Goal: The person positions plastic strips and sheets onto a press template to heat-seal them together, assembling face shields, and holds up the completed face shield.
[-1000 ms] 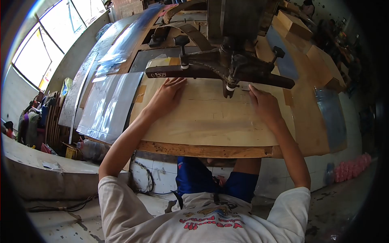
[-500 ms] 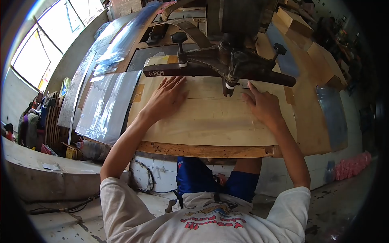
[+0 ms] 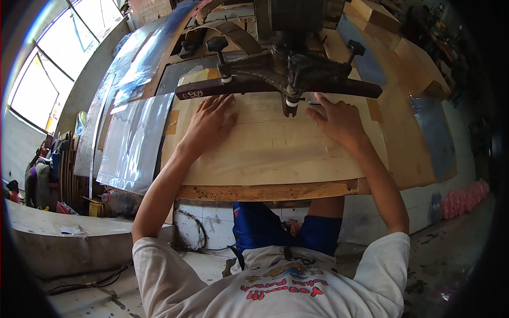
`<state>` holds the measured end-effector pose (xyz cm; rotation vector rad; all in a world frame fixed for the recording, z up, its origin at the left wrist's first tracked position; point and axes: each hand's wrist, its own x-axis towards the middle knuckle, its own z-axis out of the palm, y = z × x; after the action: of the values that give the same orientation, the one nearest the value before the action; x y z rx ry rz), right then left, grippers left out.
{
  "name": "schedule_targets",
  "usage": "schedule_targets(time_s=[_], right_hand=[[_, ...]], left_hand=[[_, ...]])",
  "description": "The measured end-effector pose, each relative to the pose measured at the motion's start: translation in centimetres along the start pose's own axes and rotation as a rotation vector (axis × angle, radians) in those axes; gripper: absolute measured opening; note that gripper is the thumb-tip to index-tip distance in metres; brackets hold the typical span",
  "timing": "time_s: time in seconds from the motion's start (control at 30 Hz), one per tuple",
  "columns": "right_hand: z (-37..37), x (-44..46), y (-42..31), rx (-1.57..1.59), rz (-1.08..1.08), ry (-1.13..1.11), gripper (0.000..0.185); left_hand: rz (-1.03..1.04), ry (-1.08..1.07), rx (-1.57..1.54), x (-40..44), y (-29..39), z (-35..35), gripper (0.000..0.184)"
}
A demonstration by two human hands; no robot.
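Note:
My left hand (image 3: 211, 121) lies on a pale, smooth work surface (image 3: 270, 153), its fingers stretched out toward a dark metal bar (image 3: 249, 86). My right hand (image 3: 339, 119) rests on the same surface, index finger extended and thumb apart, beside a small dark-and-light piece near the bar whose kind I cannot make out. Neither hand grips anything. Above and beyond both hands, the bar hangs from a dark machine head (image 3: 291, 66) with black knobs. A forked metal tip (image 3: 290, 109) points down between the hands.
A stack of clear plastic sheets (image 3: 132, 143) lies at the left, with more sheets behind it. Bluish plastic (image 3: 433, 132) covers part of the right side. Cardboard boxes (image 3: 422, 66) stand at the back right. A wooden strip (image 3: 270, 192) edges the table in front.
The view has shifted slightly, so the machine and table sit a little higher and to the left. Both hands keep nearly the same places on the surface.

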<state>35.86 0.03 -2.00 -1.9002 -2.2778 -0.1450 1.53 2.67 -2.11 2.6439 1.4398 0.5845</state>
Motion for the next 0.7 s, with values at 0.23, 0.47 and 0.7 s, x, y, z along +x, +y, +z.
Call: schedule_targets(time_s=[0.23, 0.47, 0.7], right_hand=[[0.1, -0.8, 0.2, 0.044, 0.035, -0.014, 0.069], [-1.0, -1.1, -0.1, 0.056, 0.052, -0.056, 0.065], [-0.1, -1.6, 1.0, 0.071, 0.030, 0.019, 0.058]], left_hand=[[0.025, 0.036, -0.122, -0.1, -0.6, 0.6, 0.049], [0.047, 0.007, -0.220, 0.2, -0.3, -0.7, 0.046], [-0.043, -0.009, -0.105, -0.8, 0.4, -2.2, 0.038]])
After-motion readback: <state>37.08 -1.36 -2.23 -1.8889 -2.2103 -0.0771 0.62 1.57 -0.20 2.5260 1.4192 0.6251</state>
